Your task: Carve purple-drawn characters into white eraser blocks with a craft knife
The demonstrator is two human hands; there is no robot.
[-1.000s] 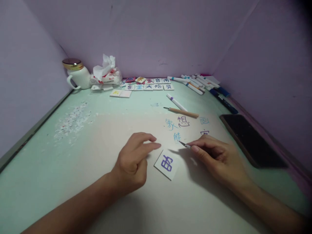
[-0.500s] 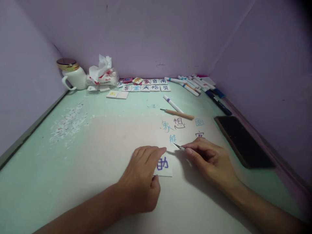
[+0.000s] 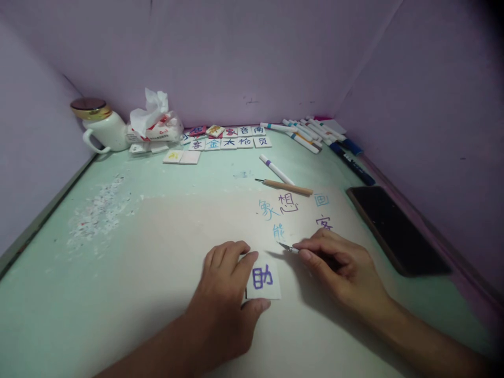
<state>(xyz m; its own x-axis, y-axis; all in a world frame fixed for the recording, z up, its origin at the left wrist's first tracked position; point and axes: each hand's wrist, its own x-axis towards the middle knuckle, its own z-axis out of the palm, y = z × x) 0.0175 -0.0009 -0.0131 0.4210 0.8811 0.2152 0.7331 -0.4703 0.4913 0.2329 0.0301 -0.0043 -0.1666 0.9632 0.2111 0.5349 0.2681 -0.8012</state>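
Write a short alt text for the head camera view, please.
The left hand pins a white tile bearing a purple character on the table, while the right hand holds a pointed tool beside it.

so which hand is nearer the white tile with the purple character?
Left. The left hand grips the white tile by its left edge; the right hand is just to its right, apart from it, holding a thin pointed tool.
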